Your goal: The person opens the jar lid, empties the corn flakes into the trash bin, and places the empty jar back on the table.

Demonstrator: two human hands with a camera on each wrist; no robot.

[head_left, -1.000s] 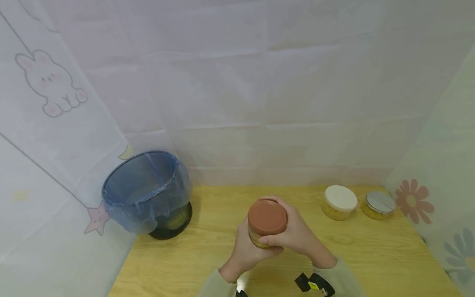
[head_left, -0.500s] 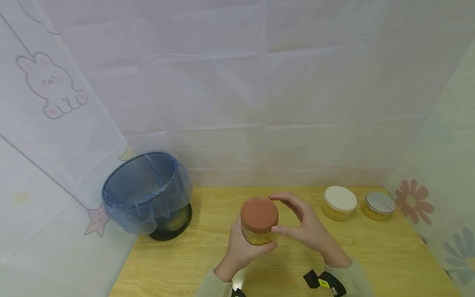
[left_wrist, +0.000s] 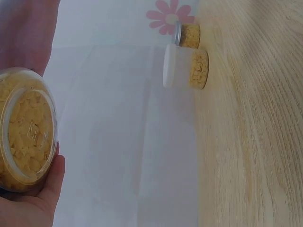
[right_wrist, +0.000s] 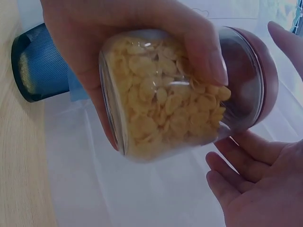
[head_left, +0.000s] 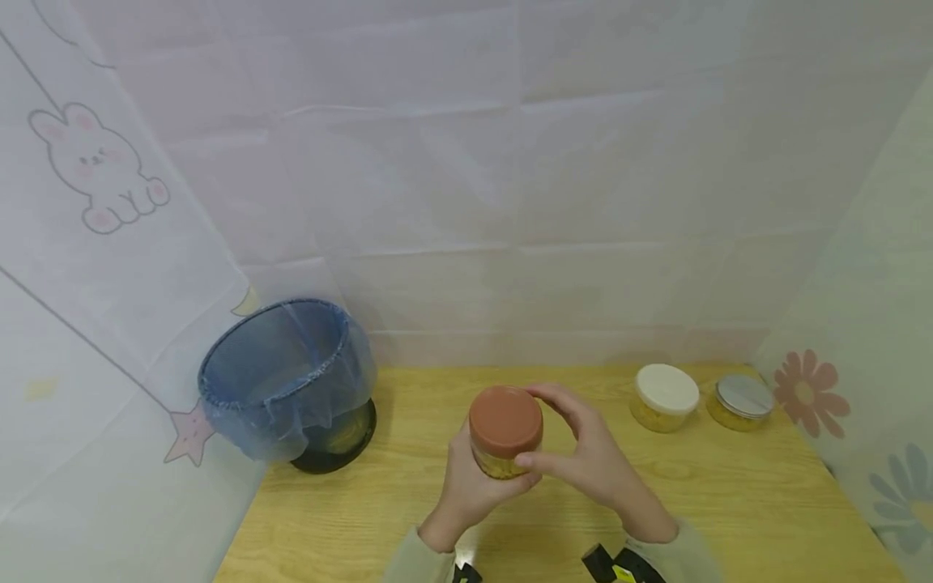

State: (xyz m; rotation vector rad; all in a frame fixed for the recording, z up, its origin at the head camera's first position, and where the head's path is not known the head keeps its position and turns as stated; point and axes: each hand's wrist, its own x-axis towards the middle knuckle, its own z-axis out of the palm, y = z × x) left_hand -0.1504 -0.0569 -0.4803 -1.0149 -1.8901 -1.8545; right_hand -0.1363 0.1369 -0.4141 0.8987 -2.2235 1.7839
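Note:
My left hand [head_left: 466, 486] grips a clear jar [right_wrist: 165, 94] of yellow flakes by its body, raised above the table. The jar's reddish-brown lid [head_left: 506, 421] is on and faces up toward the head camera. My right hand [head_left: 594, 457] is spread at the lid's right side, index finger by the far rim and thumb by the near rim. In the right wrist view that thumb [right_wrist: 289, 45] stands apart from the lid, while the fingers [right_wrist: 246, 156] reach close below it. The left wrist view shows the jar's flake-filled base [left_wrist: 28, 132].
A bin [head_left: 287, 380] lined with a blue bag stands at the table's [head_left: 700, 502] back left. At the back right sit a white-lidded tub [head_left: 666, 393] and a silver-lidded tub [head_left: 743, 398], both with yellow contents. Printed sheets [head_left: 437, 186] hang behind and beside the table.
The right hand has come off its earlier hold on the jar, opened away to the right, then drawn back in toward the lid. The left hand and jar have shifted slightly left.

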